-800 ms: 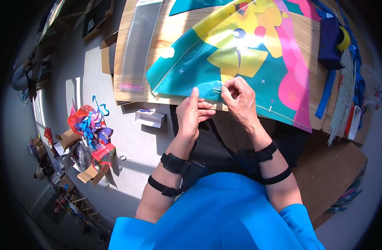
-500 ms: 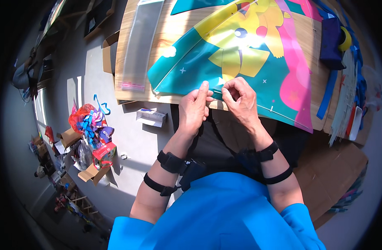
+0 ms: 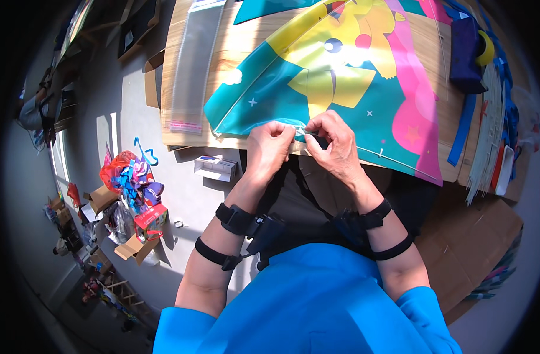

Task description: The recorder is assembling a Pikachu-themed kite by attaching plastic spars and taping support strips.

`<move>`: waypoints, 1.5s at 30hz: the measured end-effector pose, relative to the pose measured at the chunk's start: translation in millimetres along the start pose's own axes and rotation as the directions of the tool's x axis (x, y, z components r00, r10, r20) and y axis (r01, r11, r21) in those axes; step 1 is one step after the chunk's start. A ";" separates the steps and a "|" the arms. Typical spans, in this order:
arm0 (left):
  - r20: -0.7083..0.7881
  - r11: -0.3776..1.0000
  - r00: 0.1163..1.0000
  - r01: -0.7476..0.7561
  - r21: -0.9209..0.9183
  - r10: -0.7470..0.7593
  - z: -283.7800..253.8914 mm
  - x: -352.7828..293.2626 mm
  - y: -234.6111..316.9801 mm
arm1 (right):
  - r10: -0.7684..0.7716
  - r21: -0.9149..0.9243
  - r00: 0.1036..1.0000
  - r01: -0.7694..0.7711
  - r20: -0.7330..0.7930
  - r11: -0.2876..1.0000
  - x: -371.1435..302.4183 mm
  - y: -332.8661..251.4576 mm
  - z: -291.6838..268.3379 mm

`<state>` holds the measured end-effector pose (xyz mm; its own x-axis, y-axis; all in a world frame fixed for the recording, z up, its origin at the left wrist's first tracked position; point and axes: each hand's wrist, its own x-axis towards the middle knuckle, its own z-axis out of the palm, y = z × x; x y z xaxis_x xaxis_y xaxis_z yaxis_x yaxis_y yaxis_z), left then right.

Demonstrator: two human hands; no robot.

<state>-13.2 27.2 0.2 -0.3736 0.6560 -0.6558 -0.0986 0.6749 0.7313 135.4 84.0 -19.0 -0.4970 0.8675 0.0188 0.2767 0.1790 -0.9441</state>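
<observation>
A teal, yellow and pink kite (image 3: 352,127) with a cartoon figure lies spread on the wooden table (image 3: 234,41). Along its near edge runs a thin pale rod (image 3: 402,161) with a small white fitting. My left hand (image 3: 270,147) is closed in a pinch at the middle of that near edge. Close beside it, almost fingertip to fingertip, my right hand (image 3: 335,141) pinches the edge too. Something small and whitish shows between the fingertips, too small to make out. Part of the kite's edge is hidden behind my fingers.
A clear plastic sleeve (image 3: 196,71) lies at the table's left. On the right are a dark blue box-like holder (image 3: 466,59), a yellow tape roll (image 3: 487,48) and a bundle of thin white rods (image 3: 485,130). A small white box (image 3: 216,167) sits below the table's left edge.
My left hand has turned inward, its raised thumb now down in a pinch against the kite's edge. My right hand has shifted slightly left toward it. The kite has shifted slightly left.
</observation>
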 end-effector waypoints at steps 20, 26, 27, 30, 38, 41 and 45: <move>-0.016 0.933 0.966 -0.247 0.261 0.260 1.5 -3.1 -1.1 | 0.030 -0.417 0.865 -0.271 -0.501 0.868 -43.7 18.2 -145.7; -0.009 0.926 0.958 -0.273 0.259 0.285 -3.4 3.8 -14.9 | -0.210 -0.704 0.964 0.035 -0.163 0.709 -26.2 11.1 -168.8; -0.013 0.925 0.959 -0.271 0.267 0.285 -5.4 2.9 -17.5 | -0.225 -0.646 0.974 0.155 -0.027 0.747 -11.9 1.8 -152.8; -0.021 0.932 0.958 -0.273 0.240 0.286 -5.1 -0.5 -14.5 | -0.380 -0.532 0.856 0.516 0.350 0.672 19.6 -12.6 -92.0; -0.028 0.875 0.915 -0.374 0.308 0.402 0.6 -18.9 -2.6 | -0.296 -0.441 0.884 0.442 0.361 0.781 11.8 21.8 -46.5; -0.011 0.826 0.873 -0.458 0.330 0.488 4.6 -29.3 3.5 | -0.289 -0.376 0.892 0.414 0.347 0.829 11.0 24.2 -48.5; 0.020 0.754 0.818 -0.539 0.376 0.575 10.4 -43.4 14.0 | -0.295 -0.307 0.891 0.404 0.344 0.862 13.8 28.1 -50.9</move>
<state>11.2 11.7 36.9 -0.3437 0.9314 -0.1197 0.4736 0.2820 0.8344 178.2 124.6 -28.5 -0.8076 0.5609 0.1822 0.2901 0.6469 -0.7053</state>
